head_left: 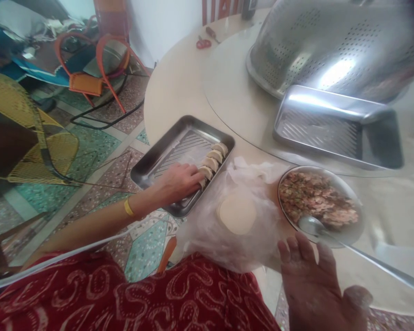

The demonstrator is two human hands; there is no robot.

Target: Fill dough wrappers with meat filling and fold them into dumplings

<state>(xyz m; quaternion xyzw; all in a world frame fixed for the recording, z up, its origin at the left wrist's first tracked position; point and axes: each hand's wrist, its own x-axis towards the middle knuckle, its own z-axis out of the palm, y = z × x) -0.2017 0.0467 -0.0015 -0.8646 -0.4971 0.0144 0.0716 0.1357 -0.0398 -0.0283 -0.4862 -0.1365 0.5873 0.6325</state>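
Note:
My left hand [181, 181] reaches over a metal tray [143, 170] near the table's edge, its fingers closed on a dumpling that they mostly hide. Several folded dumplings [210, 163] stand in a row along the tray's right side, beyond my fingertips. My right hand [313, 280] holds nothing; it is palm up with the fingers apart, just below a bowl of minced filling [313, 197]. A metal spoon [312, 225] rests in that bowl, its handle stretching to the right. Between my hands, a stack of round dumpling wrappers [238, 214] lies on a plastic bag [203, 230].
A second metal tray [331, 133] leans over the turntable beside a large perforated colander [313, 55]. Red-handled scissors [203, 43] lie at the far table edge. An orange chair [86, 85] and a yellow chair [44, 156] stand on the floor at the left.

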